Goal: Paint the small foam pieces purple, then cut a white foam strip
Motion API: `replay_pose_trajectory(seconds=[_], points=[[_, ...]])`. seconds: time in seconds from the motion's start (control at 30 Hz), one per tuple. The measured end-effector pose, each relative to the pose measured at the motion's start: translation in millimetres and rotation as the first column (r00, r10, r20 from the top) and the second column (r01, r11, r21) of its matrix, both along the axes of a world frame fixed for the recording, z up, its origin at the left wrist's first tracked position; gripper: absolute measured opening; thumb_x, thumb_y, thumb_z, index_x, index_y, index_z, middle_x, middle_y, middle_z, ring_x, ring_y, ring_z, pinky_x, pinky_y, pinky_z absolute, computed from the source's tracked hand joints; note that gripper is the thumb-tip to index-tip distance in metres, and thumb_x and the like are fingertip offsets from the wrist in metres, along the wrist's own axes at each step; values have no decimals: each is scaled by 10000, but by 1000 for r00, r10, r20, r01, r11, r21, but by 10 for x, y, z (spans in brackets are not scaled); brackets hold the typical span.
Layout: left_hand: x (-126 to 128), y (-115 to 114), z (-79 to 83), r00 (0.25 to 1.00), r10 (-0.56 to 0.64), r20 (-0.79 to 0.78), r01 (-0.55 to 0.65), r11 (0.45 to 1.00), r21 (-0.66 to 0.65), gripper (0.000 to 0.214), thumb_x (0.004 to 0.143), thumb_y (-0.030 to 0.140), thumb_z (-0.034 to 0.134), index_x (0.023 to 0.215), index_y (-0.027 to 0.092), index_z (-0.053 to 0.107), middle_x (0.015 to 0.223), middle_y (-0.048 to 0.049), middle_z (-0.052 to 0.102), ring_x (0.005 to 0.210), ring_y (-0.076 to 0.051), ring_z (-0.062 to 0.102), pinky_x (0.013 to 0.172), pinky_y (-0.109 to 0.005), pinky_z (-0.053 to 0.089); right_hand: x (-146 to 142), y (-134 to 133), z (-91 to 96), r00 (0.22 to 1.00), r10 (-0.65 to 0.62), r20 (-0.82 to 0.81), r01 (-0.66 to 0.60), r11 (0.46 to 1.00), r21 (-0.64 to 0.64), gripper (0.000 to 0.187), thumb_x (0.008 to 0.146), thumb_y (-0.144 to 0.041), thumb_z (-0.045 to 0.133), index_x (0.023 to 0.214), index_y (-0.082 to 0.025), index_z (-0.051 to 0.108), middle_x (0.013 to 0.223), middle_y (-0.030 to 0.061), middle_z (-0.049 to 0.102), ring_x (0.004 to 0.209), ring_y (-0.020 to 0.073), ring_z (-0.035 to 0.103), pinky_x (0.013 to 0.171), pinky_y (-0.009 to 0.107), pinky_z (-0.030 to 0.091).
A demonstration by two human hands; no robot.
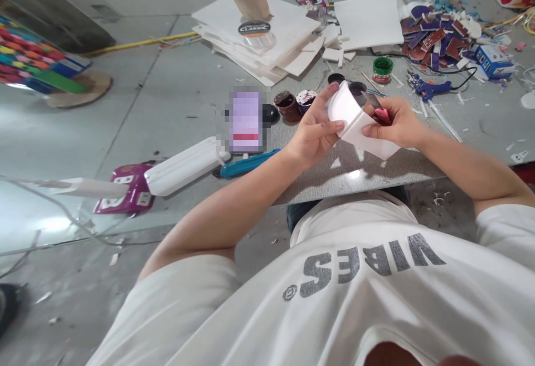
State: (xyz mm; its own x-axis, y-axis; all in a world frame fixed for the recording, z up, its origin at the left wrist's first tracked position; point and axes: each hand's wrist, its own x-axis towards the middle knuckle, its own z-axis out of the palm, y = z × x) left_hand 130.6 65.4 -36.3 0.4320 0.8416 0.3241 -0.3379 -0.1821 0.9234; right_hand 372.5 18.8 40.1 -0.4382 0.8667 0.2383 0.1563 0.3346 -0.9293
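Note:
My left hand (315,129) pinches the left end of a bent piece of white foam board (355,123), thumb and fingers closed on it. My right hand (390,123) grips the same piece from the right and also holds a pink-handled cutter (378,111), its blade lying against the board's top edge. Both hands hover above a grey board (359,174) that rests on my lap.
Small paint jars (292,104) and a green-lidded jar (382,69) stand beyond the hands. A blue glue gun (430,87), purple and red scraps (430,34), stacked white sheets (267,37), a blue-handled cutter (246,164) and a white foam piece (184,168) lie around.

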Motion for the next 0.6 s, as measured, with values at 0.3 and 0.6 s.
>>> replay_pose_trajectory(seconds=[0.3, 0.6], points=[[-52, 60, -32, 991, 132, 9, -132, 991, 28, 1052, 805, 624, 964, 1703, 465, 440, 1389, -82, 781, 1206, -337, 814, 888, -436, 680, 24, 17, -32, 998, -35, 45, 33, 999, 44, 467, 793, -578, 937, 778, -245, 610, 708, -35, 435, 689, 142, 371, 652, 349, 324], [-197, 252, 89, 925, 349, 151, -356, 934, 26, 952, 798, 617, 1017, 1580, 493, 488, 1309, -8, 763, 1107, -248, 782, 881, -388, 643, 16, 46, -21, 998, -55, 13, 57, 985, -166, 409, 730, -456, 888, 816, -253, 543, 739, -45, 460, 678, 132, 407, 590, 303, 332]])
